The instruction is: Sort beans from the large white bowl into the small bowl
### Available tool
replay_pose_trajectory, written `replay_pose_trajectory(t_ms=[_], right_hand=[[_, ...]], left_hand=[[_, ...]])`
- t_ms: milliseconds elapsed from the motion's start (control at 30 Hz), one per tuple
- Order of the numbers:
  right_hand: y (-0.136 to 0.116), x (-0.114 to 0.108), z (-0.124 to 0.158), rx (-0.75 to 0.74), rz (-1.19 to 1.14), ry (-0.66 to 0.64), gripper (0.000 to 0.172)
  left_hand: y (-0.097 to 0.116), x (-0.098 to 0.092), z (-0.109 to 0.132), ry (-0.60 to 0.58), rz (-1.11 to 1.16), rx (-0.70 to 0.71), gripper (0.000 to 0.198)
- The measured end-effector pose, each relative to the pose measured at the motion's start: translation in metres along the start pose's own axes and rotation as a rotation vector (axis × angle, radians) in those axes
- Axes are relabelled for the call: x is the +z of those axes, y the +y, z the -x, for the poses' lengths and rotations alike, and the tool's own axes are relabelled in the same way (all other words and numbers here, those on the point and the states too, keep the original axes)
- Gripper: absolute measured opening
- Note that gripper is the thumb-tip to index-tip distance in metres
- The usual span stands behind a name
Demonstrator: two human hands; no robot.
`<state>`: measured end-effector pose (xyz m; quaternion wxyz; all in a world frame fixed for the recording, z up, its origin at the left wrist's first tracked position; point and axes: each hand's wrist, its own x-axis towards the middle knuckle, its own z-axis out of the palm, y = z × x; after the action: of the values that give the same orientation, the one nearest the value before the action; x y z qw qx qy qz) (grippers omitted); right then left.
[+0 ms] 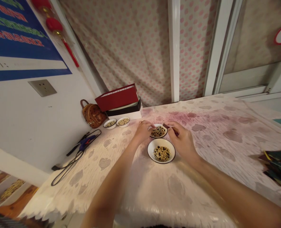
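My left hand (144, 130) is curled at the left rim of the farther white bowl (158, 136), its fingertips at the edge of the mixed dark and light beans (158, 131) inside. On the bowl's right side is my right hand (182, 139), fingers bent and closed around a small dark brown block-like piece (165, 125) by the rim. What that piece is, I cannot make out. Just nearer to me stands a larger white bowl (151, 155) with a dark rim, holding yellow beans and some black ones (161, 153); neither hand is in it.
Two small bowls of beans (110, 123) (123, 122) stand back left, before stacked boxes (119, 98) and a small brown backpack (93, 114). A blue glue-gun-like tool (87, 142) with its cord lies along the left edge. Dark folded cloth (279, 166) lies at right on the patterned tablecloth (202, 196).
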<state>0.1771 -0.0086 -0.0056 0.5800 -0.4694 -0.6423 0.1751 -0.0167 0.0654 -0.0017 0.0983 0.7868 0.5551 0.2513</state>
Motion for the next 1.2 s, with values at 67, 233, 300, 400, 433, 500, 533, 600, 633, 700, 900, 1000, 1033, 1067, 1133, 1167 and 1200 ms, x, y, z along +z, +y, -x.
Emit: replay_pose_trajectory(t_ms=[67, 233, 300, 400, 433, 500, 533, 600, 633, 700, 900, 1000, 1033, 1067, 1133, 1167, 1200], right_hand=[[0.0, 0.0, 0.0, -0.005, 0.008, -0.004, 0.031], [0.0, 0.001, 0.0, -0.004, 0.027, -0.01, 0.03], [0.001, 0.001, 0.0, -0.007, 0.015, -0.023, 0.03], [0.001, 0.0, 0.001, -0.018, 0.011, -0.026, 0.03], [0.0, 0.0, 0.001, -0.019, 0.016, -0.023, 0.03], [-0.001, -0.001, 0.0, -0.018, 0.015, -0.017, 0.03], [-0.001, -0.001, 0.0, -0.018, 0.009, -0.015, 0.031], [-0.002, 0.0, 0.0, -0.018, -0.001, -0.011, 0.031], [-0.003, 0.0, 0.0, -0.018, 0.0, -0.012, 0.03], [-0.002, 0.0, 0.0, -0.016, 0.008, -0.017, 0.03], [0.002, 0.0, 0.001, -0.011, -0.001, -0.009, 0.029], [0.004, 0.001, 0.001, -0.001, -0.008, -0.014, 0.029], [0.004, 0.001, 0.001, 0.002, -0.008, -0.015, 0.03], [0.004, 0.002, 0.0, 0.001, -0.008, -0.014, 0.03], [0.004, 0.002, 0.0, -0.003, -0.013, -0.006, 0.029], [0.004, 0.002, 0.0, -0.003, -0.017, -0.003, 0.029], [0.003, 0.001, 0.0, -0.001, -0.023, 0.0, 0.03]], left_hand=[[-0.001, -0.011, 0.005, -0.02, -0.033, -0.04, 0.022], [0.004, -0.028, 0.002, -0.218, -0.172, -0.096, 0.021], [0.01, -0.026, -0.008, -0.285, -0.218, -0.119, 0.021], [0.021, -0.018, -0.023, -0.322, -0.257, -0.15, 0.018], [0.025, -0.015, -0.026, -0.318, -0.264, -0.153, 0.016], [0.031, -0.013, -0.029, -0.287, -0.265, -0.145, 0.013], [0.032, -0.013, -0.028, -0.267, -0.26, -0.138, 0.012], [0.033, -0.013, -0.026, -0.236, -0.246, -0.127, 0.013], [0.033, -0.014, -0.024, -0.233, -0.238, -0.125, 0.013], [0.031, -0.013, -0.023, -0.247, -0.222, -0.129, 0.017], [0.031, -0.003, -0.023, -0.258, -0.136, -0.119, 0.012], [0.031, -0.002, -0.02, -0.217, -0.089, -0.112, 0.008], [0.029, -0.002, -0.019, -0.201, -0.073, -0.109, 0.008], [0.028, -0.003, -0.017, -0.187, -0.066, -0.104, 0.008], [0.025, -0.003, -0.012, -0.144, -0.002, -0.103, 0.008], [0.024, -0.003, -0.008, -0.113, 0.086, -0.112, 0.008], [0.024, -0.002, -0.004, -0.081, 0.223, -0.126, 0.007]])
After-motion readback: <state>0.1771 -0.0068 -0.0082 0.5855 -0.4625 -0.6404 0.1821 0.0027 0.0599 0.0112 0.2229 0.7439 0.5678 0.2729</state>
